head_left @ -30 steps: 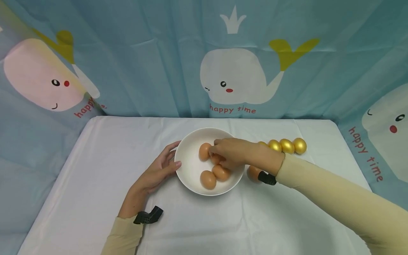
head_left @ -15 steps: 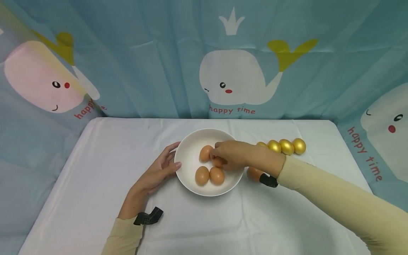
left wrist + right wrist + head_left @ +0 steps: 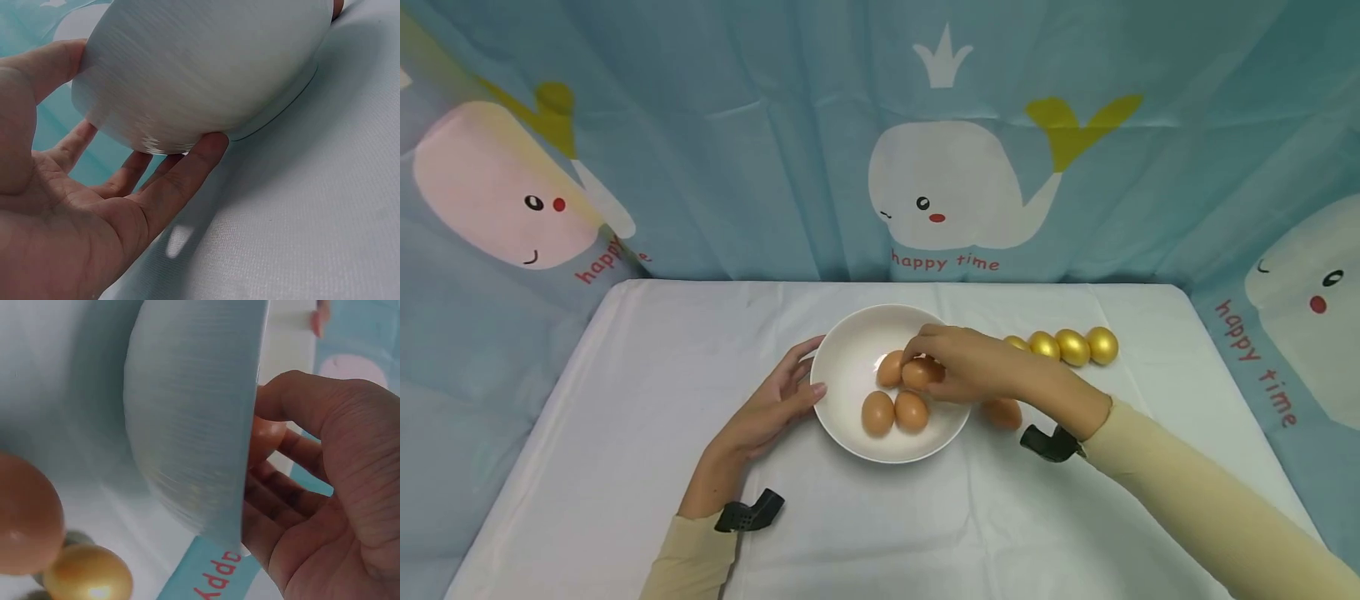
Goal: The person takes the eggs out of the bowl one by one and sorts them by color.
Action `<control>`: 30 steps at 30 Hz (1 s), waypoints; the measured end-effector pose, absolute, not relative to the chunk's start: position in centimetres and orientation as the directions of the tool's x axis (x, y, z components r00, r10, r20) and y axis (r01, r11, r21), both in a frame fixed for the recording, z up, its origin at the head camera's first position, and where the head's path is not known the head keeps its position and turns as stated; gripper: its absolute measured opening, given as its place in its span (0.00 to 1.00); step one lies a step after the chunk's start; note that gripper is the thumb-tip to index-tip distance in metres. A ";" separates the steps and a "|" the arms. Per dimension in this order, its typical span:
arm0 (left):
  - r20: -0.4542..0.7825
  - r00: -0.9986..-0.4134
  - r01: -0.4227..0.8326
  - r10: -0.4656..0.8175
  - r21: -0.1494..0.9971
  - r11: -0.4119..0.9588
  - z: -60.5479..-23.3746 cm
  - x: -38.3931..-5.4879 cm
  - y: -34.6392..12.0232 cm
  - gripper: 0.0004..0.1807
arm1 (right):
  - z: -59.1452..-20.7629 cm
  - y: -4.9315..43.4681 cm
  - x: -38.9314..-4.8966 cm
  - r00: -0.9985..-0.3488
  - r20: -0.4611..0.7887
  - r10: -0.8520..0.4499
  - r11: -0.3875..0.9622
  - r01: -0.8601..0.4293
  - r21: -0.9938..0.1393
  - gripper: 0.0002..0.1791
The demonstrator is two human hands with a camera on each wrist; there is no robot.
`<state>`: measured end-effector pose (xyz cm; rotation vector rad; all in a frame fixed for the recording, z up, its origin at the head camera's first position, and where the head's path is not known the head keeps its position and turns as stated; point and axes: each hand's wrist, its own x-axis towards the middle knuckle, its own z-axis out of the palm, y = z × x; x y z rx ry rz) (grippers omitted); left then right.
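Note:
A white bowl point(image 3: 842, 367) stands on the white-covered table, tilted-looking in both wrist views. My left hand point(image 3: 767, 407) holds its left side, thumb at the rim and fingers spread along the outer wall point(image 3: 206, 75). Inside the bowl, the fingers of my right hand point(image 3: 970, 362) pinch a brown egg point(image 3: 917, 375); in the right wrist view this egg point(image 3: 267, 439) shows partly behind the rim. Three more brown eggs lie in the bowl: one egg point(image 3: 891, 369) beside the held one, and a pair with a left egg point(image 3: 877, 413) and a right egg point(image 3: 912, 412) nearer the front.
Just right of the bowl, partly under my right wrist, a brown egg point(image 3: 1002, 414) lies on the table. Behind the forearm several golden eggs point(image 3: 1073, 347) form a row. A blue curtain point(image 3: 775, 167) with whale prints hangs along the back and sides.
The front pair of eggs has rolled left and settled side by side. My right hand has shifted slightly right, its wrist lower, uncovering more of the held egg. The left hand stays put.

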<state>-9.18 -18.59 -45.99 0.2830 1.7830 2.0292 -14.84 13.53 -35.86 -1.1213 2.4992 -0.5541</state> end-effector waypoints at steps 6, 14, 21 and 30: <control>-0.122 -0.890 -0.172 0.438 0.982 -0.076 -46.2 -9.1 -18.5 0.41 | -36.3 15.2 -13.8 -0.681 -0.050 -0.731 0.543 -0.535 -0.648 0.21; -0.118 -0.893 -0.164 0.434 0.984 -0.068 -46.6 -9.0 -18.6 0.40 | -36.7 17.1 -12.2 -0.784 0.091 -0.614 0.433 -0.431 -0.792 0.22; -0.124 -0.893 -0.169 0.433 0.983 -0.067 -46.5 -9.0 -18.7 0.40 | -37.1 18.9 -11.0 -0.830 0.144 -0.539 0.396 -0.400 -0.826 0.21; -0.133 -0.893 -0.173 0.431 0.983 -0.056 -46.1 -9.2 -18.5 0.40 | -38.9 20.9 -9.7 -0.887 0.178 -0.426 0.315 -0.330 -0.890 0.24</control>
